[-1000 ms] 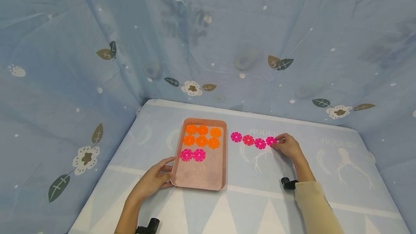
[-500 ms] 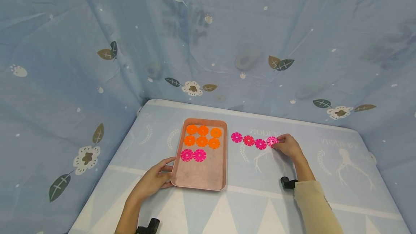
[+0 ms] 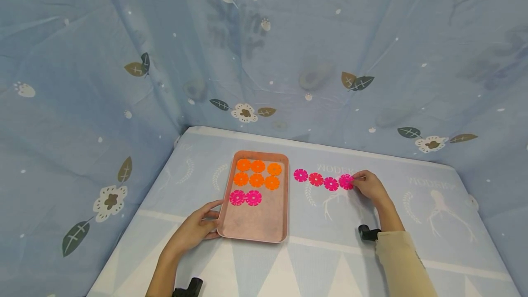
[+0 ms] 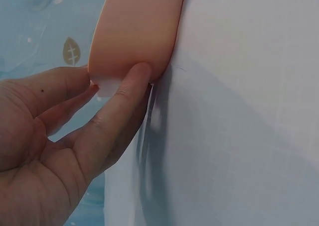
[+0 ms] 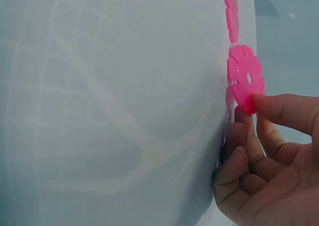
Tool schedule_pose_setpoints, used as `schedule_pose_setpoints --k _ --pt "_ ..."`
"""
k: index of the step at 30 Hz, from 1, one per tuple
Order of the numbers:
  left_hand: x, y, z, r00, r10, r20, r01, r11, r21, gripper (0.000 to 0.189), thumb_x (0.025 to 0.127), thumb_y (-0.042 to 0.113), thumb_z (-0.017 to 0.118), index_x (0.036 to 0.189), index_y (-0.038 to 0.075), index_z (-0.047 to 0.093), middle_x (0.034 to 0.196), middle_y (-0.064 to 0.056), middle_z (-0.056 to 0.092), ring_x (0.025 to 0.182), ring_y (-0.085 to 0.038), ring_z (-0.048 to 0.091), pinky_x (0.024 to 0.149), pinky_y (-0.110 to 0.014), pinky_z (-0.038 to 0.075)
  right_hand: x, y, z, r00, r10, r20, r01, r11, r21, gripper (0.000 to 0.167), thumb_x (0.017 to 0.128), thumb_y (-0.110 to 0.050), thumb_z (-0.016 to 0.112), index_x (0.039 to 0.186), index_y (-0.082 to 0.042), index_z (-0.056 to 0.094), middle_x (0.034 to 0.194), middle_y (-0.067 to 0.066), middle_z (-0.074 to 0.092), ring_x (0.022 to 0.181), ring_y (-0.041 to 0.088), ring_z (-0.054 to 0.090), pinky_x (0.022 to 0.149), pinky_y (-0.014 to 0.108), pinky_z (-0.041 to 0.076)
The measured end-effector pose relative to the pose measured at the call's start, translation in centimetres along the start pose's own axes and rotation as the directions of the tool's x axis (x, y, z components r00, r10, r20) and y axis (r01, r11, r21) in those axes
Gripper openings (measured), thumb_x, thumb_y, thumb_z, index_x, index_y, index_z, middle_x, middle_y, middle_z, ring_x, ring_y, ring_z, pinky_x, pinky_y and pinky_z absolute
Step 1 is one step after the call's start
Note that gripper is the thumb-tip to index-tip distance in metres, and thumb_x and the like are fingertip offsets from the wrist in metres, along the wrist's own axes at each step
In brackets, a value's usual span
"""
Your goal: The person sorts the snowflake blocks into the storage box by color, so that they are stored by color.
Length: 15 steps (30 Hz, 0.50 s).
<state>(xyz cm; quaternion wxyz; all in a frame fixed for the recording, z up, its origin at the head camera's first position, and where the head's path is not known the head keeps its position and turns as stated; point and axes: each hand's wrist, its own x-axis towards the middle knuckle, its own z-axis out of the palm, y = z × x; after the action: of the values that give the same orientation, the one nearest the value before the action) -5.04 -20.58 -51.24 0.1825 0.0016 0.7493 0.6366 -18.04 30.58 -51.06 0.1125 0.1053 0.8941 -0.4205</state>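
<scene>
In the head view a pink tray [image 3: 252,223] lies on the table. My left hand [image 3: 195,226] holds its near left corner; the left wrist view has the thumb at the tray's rim and a finger pressed on the outer wall [image 4: 129,42]. Orange notched plastic discs [image 3: 256,180] and a pair of pink ones [image 3: 253,198] lie inside. To the tray's right, several pink discs [image 3: 316,179] form a row. My right hand [image 3: 369,186] pinches the row's rightmost pink disc [image 5: 244,79] at its edge, between thumb and finger. That disc stands tilted in the right wrist view.
A pale blue patterned cloth covers the table [image 3: 321,260]. Blue curtains [image 3: 288,58] with leaf and flower prints hang behind it and at the sides. A black wrist mount [image 3: 367,233] sits by each forearm.
My right hand has shifted slightly right, its fingertips now at the rightmost pink disc's right edge. That disc has changed its tilt and moved very little. The left hand and tray stay put.
</scene>
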Motion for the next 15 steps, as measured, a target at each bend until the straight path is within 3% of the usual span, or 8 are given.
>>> schedule_pose_setpoints --k 6,15 --pt "0.0 -0.1 0.0 1.0 0.008 0.004 -0.008 1.0 -0.004 0.054 0.1 0.001 0.057 0.151 0.004 0.041 0.129 -0.027 0.052 0.103 -0.035 0.065 0.078 -0.041 0.061 -0.4 -0.5 0.1 0.999 -0.005 0.035 0.002 0.995 0.103 0.031 0.102 -0.013 0.052 0.123 0.01 0.053 0.091 0.011 0.061 0.078 0.02 0.058 0.071 0.031 0.05" --pt "-0.1 0.1 0.0 1.0 0.009 0.007 -0.009 1.0 -0.012 0.054 0.1 0.0 0.056 0.151 0.004 0.04 0.13 -0.028 0.052 0.104 -0.036 0.065 0.078 -0.041 0.06 -1.3 -3.8 1.9 0.992 -0.094 0.08 0.075 0.975 0.207 0.028 0.103 -0.01 0.051 0.121 0.01 0.052 0.099 0.016 0.06 0.083 0.023 0.062 0.075 0.033 0.057"
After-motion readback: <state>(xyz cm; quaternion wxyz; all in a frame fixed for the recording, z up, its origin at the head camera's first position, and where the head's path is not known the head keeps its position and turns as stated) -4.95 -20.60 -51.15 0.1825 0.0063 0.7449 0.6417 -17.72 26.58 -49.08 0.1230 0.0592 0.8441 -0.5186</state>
